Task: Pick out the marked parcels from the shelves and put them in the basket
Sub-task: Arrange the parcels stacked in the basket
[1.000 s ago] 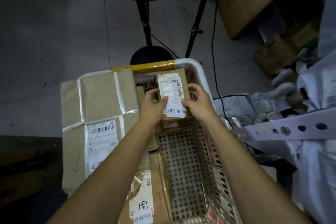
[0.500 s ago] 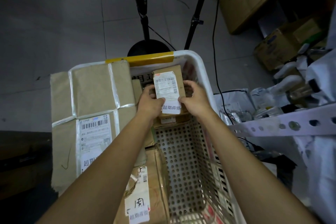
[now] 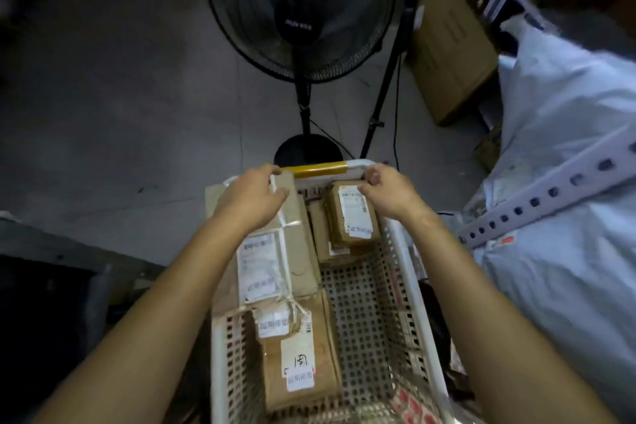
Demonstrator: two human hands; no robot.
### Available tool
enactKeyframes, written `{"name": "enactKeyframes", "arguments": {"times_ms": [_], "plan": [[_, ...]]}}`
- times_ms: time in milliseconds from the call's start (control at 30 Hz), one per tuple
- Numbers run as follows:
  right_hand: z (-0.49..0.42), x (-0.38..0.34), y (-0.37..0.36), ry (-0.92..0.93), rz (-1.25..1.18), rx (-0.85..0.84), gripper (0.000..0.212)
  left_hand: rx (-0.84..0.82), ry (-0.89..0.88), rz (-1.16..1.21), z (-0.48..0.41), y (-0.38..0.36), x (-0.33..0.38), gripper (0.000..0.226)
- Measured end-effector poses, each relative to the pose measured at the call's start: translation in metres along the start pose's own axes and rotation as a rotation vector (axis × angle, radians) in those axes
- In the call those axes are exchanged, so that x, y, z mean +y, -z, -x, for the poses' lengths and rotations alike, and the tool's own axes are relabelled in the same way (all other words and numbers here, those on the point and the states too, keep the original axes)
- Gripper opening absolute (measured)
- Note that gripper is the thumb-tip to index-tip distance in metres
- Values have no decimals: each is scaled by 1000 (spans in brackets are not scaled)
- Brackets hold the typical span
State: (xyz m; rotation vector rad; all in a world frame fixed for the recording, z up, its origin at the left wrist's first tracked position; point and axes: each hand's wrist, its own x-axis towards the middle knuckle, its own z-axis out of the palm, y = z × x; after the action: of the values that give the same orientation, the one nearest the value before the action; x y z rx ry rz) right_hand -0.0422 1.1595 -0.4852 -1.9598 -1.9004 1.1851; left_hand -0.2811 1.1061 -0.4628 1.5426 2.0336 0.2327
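Left hand (image 3: pixel 253 198) rests on parcel (image 3: pixel 296 244); right hand (image 3: pixel 389 194) curls, perhaps empty.

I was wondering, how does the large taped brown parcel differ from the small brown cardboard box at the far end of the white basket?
The large taped brown parcel is much bigger than the small brown cardboard box. The parcel overhangs the white basket's left rim; the box sits inside, atop other boxes. Both carry white labels.

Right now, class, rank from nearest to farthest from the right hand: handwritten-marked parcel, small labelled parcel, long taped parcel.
1. small labelled parcel, right by the right hand, at the basket's far end.
2. long taped parcel, left side.
3. handwritten-marked parcel, near end.
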Motion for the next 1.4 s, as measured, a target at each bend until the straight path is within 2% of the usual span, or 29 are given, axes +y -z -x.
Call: {"name": "enactKeyframes", "arguments": {"times_ms": [167,400,667,1100,1267,1400], "plan": [[81,-90,52,200,150,-12,52,136,-5,-161,77,103,-9,45],[180,-188,90,482,320,39,55,319,-44,-165,182,193,-4,45],[250,-257,73,741,356,-70,56,473,183,-202,320,236,-9,48],[449,-315,-11,1378,402,-460,48,811,740,-174,633,191,-7,48],[557,-311,-53,1559,448,-633,56,941,1007,-135,765,141,5,49],[651,-283,-74,1686,452,-796,56,965,1224,-120,864,94,28,51]]}}
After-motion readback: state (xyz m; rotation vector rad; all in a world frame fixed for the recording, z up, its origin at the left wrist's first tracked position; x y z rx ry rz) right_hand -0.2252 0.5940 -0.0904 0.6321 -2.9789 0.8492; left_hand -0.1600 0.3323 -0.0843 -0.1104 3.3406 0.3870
